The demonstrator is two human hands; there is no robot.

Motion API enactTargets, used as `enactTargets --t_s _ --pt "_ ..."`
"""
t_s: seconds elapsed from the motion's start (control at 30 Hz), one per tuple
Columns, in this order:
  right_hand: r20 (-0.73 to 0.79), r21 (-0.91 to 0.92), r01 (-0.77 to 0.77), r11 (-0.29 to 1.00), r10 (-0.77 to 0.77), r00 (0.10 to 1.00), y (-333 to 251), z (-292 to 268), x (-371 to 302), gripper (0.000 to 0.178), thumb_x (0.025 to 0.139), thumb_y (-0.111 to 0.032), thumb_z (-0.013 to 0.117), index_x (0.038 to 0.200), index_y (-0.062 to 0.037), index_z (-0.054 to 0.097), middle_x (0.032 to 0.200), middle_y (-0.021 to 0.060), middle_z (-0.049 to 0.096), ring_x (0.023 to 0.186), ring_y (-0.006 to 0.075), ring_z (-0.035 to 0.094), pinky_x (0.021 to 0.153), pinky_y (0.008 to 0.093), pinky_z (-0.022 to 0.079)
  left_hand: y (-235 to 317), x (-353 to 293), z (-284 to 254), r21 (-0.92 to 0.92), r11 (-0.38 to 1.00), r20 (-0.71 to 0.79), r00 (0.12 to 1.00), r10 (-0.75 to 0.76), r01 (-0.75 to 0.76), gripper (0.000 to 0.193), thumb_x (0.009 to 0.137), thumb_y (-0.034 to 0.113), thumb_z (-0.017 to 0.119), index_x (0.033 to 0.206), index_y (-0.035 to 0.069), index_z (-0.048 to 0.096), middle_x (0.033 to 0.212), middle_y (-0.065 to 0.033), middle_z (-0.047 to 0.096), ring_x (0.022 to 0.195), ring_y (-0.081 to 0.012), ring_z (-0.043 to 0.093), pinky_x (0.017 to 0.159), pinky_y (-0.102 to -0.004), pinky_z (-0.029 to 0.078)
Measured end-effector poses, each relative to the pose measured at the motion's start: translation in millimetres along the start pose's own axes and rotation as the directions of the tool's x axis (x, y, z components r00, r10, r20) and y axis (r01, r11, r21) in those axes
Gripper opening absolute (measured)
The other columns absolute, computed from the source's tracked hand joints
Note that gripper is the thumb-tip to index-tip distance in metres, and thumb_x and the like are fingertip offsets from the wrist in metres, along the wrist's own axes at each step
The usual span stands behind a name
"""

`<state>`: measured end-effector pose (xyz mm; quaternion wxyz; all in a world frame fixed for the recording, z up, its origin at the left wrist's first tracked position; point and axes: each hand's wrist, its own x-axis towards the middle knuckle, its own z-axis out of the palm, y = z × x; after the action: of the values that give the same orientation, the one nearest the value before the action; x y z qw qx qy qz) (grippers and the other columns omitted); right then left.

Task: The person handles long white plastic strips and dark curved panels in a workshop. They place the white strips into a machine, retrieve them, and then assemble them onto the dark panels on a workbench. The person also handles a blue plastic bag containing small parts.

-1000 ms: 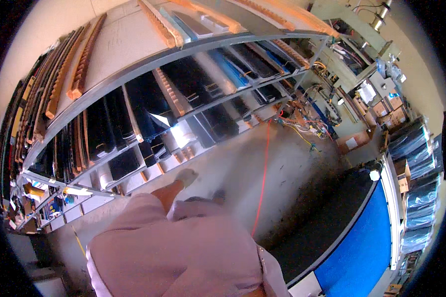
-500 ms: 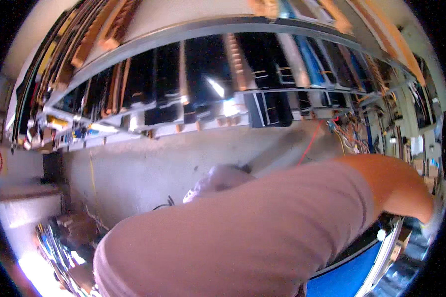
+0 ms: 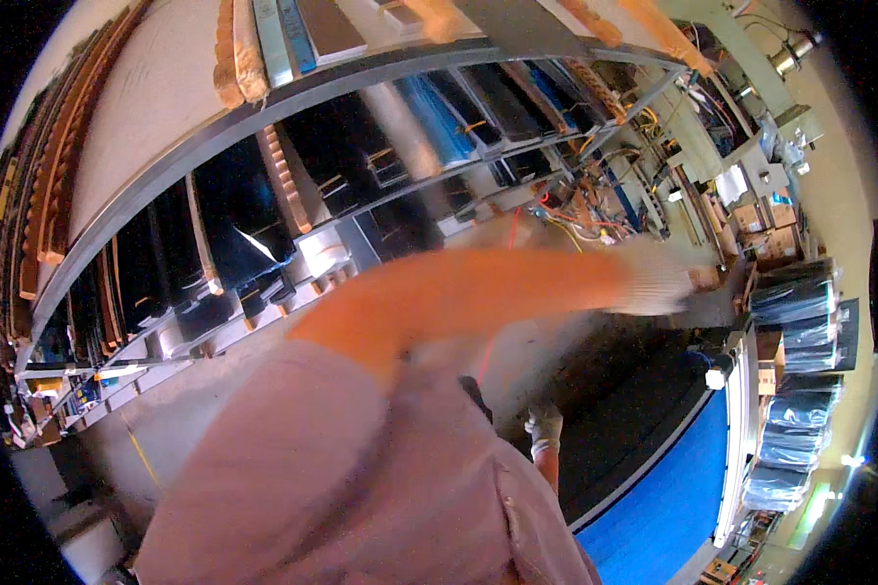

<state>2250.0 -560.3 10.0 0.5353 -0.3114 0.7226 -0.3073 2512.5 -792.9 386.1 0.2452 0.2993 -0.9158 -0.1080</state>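
My left arm reaches across the middle toward the right, and my left hand (image 3: 657, 280), in a pale glove, is smeared by motion at its end. Its fingers cannot be told apart, and nothing shows clearly in it. Lower down, my right hand (image 3: 544, 427) wears a white glove and hangs in front of the dark side of a large blue-topped surface (image 3: 658, 507). Its fingers look curled in; whether they hold anything is hidden. Nearest to the left hand, beyond it, are a rack's end and cardboard boxes.
A long metal rack (image 3: 380, 58) curves across the top, holding dark panels and wooden strips (image 3: 286, 175). Tangled cables (image 3: 585, 213) lie at its far end. Several plastic-wrapped dark bundles (image 3: 800, 419) and cardboard boxes (image 3: 766, 239) stand along the right. A red line (image 3: 486, 363) runs over the grey floor.
The view has swung to the right, so the rack has slid left and more of the blue surface and wrapped bundles shows. Both gloved hands have come into view.
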Motion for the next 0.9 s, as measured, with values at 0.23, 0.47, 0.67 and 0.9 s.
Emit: enactTargets --t_s 0.23,0.47,0.67,0.9 --pt "0.35 -0.474 0.486 0.734 -0.349 0.869 -213 119 4 0.025 0.082 -0.022 0.068 0.076 -0.005 0.05 0.063 0.0002 0.045 0.057 0.0122 0.046 0.051 0.0323 0.039 -177 -275 64 0.102 0.477 -0.454 0.468 -0.758 0.873 0.053 0.084 0.049 0.055 0.124 0.013 0.053 0.102 -0.016 0.065 0.082 -0.0344 0.065 0.069 -0.0459 0.053" --pt "0.632 -0.329 0.861 0.387 -0.588 0.505 -325 250 88 0.031 0.081 -0.025 0.066 0.098 -0.0009 0.058 0.078 0.0147 0.061 0.071 0.0308 0.058 0.065 0.0413 0.047 -275 -232 59 0.019 -0.07 -0.362 -0.059 -0.93 0.997 0.074 0.089 0.049 0.046 0.146 0.006 0.024 0.136 -0.0254 0.044 0.119 -0.0373 0.051 0.094 -0.0424 0.046" --pt "0.72 -0.44 0.893 0.098 -0.555 0.416 -363 330 174 0.039 0.085 -0.029 0.062 0.115 -0.0043 0.054 0.096 0.0183 0.065 0.092 0.0361 0.062 0.075 0.0449 0.05 -266 -214 53 -0.039 -0.219 -0.264 -0.222 -0.939 0.975 0.065 0.092 0.037 0.045 0.149 0.017 0.02 0.126 -0.0279 0.051 0.104 -0.0404 0.06 0.084 -0.0438 0.051" --pt "0.811 -0.401 0.908 -0.123 -0.508 0.29 -373 394 160 0.049 0.085 -0.026 0.058 0.127 -0.0022 0.049 0.084 0.0187 0.064 0.073 0.0341 0.063 0.066 0.0481 0.05 -253 -225 68 0.408 -0.208 -0.671 0.138 -0.728 0.889 0.031 0.086 0.03 0.055 0.095 0.002 0.064 0.103 -0.0181 0.06 0.073 -0.033 0.06 0.064 -0.0414 0.05"
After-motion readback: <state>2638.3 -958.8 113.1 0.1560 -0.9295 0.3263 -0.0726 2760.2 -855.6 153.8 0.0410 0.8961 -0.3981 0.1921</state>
